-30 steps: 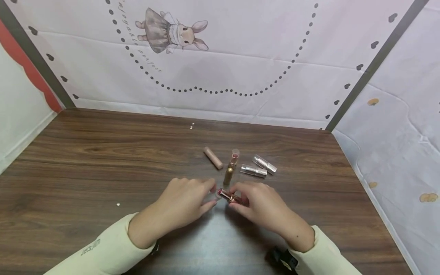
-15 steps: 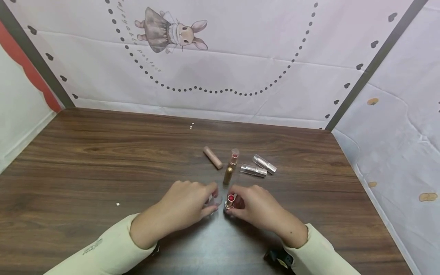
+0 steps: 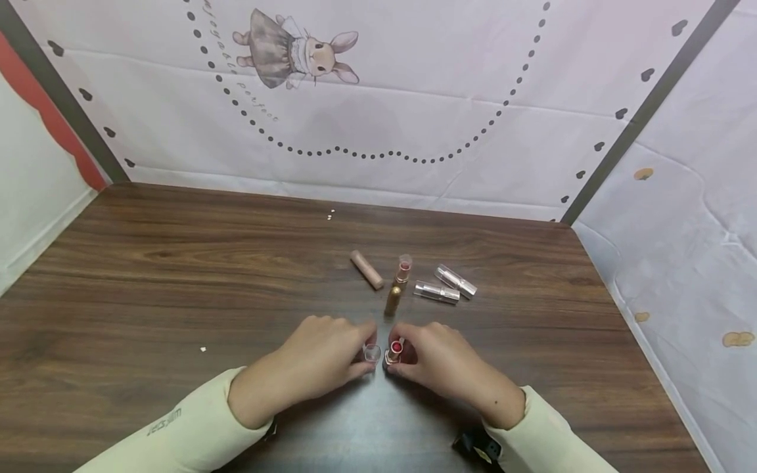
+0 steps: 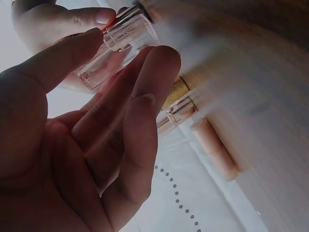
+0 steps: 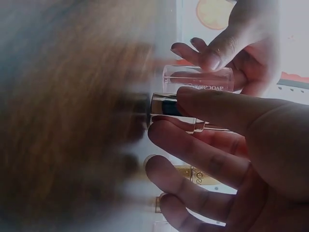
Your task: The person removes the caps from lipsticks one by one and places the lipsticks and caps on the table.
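Observation:
My left hand (image 3: 313,351) pinches a clear lipstick cap (image 3: 372,353) between thumb and fingers, low over the table. Pale lettering runs along the cap's side in the right wrist view. Just to its right, my right hand (image 3: 440,361) grips an uncapped lipstick (image 3: 395,348) upright, its red tip facing up and its base right at the tabletop. Thumb and index finger flank the shiny base (image 5: 161,104) in the right wrist view. Cap and lipstick stand side by side with a small gap in the head view.
Beyond the hands stand a gold tube (image 3: 393,301) and a clear-capped lipstick (image 3: 404,269). A pinkish tube (image 3: 367,270) lies to their left. Two silver lipsticks with clear caps (image 3: 436,292) lie to the right. White specks (image 3: 204,349) dot the wooden table (image 3: 148,276).
The lipstick in my right hand has gone from tilted toward the left to upright, lowered to the table. My left hand has kept the clear cap, now turned more upright beside it.

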`<state>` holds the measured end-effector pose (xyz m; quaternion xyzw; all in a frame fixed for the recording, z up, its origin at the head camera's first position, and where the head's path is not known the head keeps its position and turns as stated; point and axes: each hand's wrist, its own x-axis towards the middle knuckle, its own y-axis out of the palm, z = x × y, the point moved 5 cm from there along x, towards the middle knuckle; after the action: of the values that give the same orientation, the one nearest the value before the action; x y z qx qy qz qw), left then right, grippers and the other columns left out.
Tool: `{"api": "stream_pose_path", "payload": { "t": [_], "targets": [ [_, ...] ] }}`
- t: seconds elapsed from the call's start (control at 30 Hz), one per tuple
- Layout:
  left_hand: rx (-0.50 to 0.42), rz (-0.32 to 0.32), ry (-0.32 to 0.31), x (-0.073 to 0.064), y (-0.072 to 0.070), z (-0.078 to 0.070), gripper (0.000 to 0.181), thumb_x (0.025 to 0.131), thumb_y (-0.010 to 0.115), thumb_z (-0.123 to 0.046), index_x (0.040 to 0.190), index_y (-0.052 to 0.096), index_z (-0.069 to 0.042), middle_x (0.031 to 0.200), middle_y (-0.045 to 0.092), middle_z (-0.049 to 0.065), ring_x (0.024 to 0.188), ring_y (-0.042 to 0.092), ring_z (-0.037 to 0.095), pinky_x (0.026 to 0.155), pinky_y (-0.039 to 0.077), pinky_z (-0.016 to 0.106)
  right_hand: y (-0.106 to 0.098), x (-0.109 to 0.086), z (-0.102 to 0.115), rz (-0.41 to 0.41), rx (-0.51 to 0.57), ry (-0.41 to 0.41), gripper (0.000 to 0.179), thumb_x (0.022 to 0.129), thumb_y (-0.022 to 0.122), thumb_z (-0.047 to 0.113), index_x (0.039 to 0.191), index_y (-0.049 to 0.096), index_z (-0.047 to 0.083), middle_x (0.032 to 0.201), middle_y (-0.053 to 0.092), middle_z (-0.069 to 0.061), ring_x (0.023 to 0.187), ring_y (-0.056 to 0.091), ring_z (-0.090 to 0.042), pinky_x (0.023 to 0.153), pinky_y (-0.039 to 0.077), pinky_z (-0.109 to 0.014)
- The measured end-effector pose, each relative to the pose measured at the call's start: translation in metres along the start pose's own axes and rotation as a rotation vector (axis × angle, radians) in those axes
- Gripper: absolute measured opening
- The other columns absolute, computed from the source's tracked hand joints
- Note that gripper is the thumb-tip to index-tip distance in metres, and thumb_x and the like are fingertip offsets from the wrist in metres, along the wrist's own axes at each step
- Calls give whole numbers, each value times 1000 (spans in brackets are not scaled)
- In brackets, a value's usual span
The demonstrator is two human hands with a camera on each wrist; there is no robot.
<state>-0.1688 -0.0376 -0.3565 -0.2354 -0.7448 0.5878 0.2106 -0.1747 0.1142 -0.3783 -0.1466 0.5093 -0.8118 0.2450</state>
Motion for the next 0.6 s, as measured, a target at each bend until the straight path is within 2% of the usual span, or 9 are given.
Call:
{"api": "stream_pose_path", "payload": {
  "t": [0.3,0.6],
  "targets": [
    [-5,38,6,2,6,2,32,83,79,-41,82,56,-19,60,48,-9,53,45,10,48,36,32,1,0,-1,8,-25,9,24,81,83,29,91,63,21,65,58,13,55,48,-1,51,39,-24],
    [18,2,42,2,8,2,30,83,78,-41,81,58,-19,59,47,-9,52,44,10,47,36,33,2,0,-1,4,-29,19,25,80,83,30,93,64,21,64,58,15,55,49,-1,51,40,-24]
  ]
}}
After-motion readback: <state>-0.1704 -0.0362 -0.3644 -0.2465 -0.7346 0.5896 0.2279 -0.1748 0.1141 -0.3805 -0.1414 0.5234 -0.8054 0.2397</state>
